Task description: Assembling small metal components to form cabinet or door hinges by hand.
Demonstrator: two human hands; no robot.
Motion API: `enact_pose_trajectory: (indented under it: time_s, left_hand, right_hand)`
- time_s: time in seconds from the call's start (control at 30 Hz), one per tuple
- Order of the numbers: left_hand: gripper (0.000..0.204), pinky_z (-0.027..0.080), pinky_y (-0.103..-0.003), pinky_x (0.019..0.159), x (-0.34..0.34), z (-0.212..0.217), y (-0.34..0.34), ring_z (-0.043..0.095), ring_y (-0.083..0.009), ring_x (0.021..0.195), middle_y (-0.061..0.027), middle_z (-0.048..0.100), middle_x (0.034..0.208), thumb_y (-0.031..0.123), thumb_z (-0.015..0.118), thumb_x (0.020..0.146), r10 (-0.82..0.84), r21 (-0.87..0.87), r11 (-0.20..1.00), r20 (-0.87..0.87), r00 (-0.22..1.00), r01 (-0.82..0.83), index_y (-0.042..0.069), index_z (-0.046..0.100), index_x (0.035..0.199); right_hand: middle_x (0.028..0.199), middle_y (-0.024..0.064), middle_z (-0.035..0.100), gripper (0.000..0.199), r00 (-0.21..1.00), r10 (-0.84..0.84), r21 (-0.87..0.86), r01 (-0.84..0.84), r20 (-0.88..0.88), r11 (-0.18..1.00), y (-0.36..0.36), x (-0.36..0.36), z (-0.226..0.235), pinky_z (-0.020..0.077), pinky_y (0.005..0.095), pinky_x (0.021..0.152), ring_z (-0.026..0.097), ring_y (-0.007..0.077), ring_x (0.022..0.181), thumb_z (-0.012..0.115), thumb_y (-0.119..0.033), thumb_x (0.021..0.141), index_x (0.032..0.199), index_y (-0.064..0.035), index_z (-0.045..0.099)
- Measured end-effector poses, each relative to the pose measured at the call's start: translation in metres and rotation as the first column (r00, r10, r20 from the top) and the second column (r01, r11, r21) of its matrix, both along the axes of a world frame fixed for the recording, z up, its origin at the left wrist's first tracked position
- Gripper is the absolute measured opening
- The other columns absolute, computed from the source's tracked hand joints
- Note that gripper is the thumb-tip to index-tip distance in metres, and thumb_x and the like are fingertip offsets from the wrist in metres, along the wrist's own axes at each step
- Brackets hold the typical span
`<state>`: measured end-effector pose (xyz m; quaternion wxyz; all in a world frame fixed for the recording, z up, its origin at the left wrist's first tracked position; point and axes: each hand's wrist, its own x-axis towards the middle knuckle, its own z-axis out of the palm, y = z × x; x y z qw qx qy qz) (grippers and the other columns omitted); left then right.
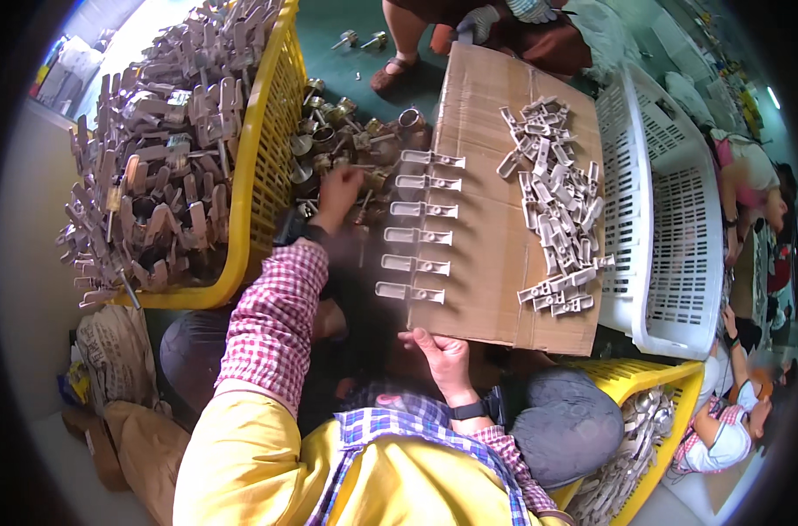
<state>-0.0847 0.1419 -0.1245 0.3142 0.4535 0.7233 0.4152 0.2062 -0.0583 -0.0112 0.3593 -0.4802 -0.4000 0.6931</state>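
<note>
My left hand (336,198) is down at the pile of metal fittings (353,140) on the floor, its fingers curled together; what they hold, if anything, I cannot make out. My right hand (444,358) pinches the near left corner of the cardboard (479,237) between thumb and fingers. Along the cardboard's left edge lies a row of light grey plastic handles (418,236), spaced apart, their flat ends jutting past the edge. A loose heap of similar grey handles (556,202) covers the cardboard's right side.
To the left, a yellow crate (257,167) is heaped with grey-handled parts. White crates (679,263) stand right of the cardboard. By my right knee, another yellow crate (679,373) holds more handles. Across from me is a person with gloved hands (479,22); other people sit at far right.
</note>
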Motion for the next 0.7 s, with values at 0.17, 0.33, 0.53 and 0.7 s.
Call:
enact_pose_trajectory:
  time_s: [0.17, 0.33, 0.53, 0.7]
  left_hand:
    - [0.019, 0.050, -0.043, 0.075, 0.042, -0.060, -0.058, 0.063, -0.0328, 0.086, -0.0167, 0.065, 0.090, 0.015, 0.060, 0.081, -0.255, -0.189, 0.962, -0.346, 0.903, 0.199, 0.005, 0.066, 0.096]
    - [0.028, 0.048, -0.048, 0.076, 0.047, -0.087, -0.080, 0.059, -0.0393, 0.089, -0.0160, 0.059, 0.100, 0.023, 0.065, 0.077, -0.136, -0.226, 0.974, -0.497, 0.857, 0.023, 0.009, 0.065, 0.101]
    - [0.030, 0.049, -0.045, 0.078, 0.036, -0.049, -0.093, 0.062, -0.0374, 0.088, -0.0176, 0.065, 0.091, 0.029, 0.074, 0.066, -0.545, -0.530, 0.760, -0.205, 0.813, 0.376, 0.007, 0.068, 0.086]
    - [0.027, 0.050, -0.036, 0.067, -0.015, -0.029, -0.079, 0.065, -0.0278, 0.072, -0.0140, 0.066, 0.077, 0.025, 0.077, 0.065, -0.406, -0.525, 0.840, -0.448, 0.797, 0.134, 0.003, 0.065, 0.074]
  right_hand:
    - [0.088, 0.0067, 0.071, 0.022, 0.998, -0.018, -0.028, 0.020, 0.058, 0.999, 0.000, 0.012, -0.008, 0.0503, 0.0232, 0.073, 0.063, 0.0088, 0.075, 0.065, -0.021, 0.089, 0.093, -0.0007, 0.072]
    - [0.088, 0.0066, 0.071, 0.022, 0.999, 0.007, -0.020, -0.006, 0.043, 1.000, -0.003, 0.004, -0.004, 0.0510, 0.0235, 0.073, 0.063, 0.0099, 0.075, 0.065, -0.021, 0.089, 0.094, -0.0002, 0.072]
    - [0.087, 0.0064, 0.071, 0.023, 0.999, -0.020, 0.032, 0.018, 0.039, 0.999, 0.001, 0.007, -0.001, 0.0509, 0.0236, 0.072, 0.063, 0.0098, 0.074, 0.064, -0.021, 0.090, 0.093, 0.0001, 0.072]
    - [0.085, 0.0059, 0.071, 0.028, 1.000, 0.018, 0.078, -0.018, -0.004, 0.997, -0.003, 0.002, -0.009, 0.0506, 0.0236, 0.070, 0.063, 0.0096, 0.073, 0.063, -0.026, 0.091, 0.092, 0.0006, 0.071]
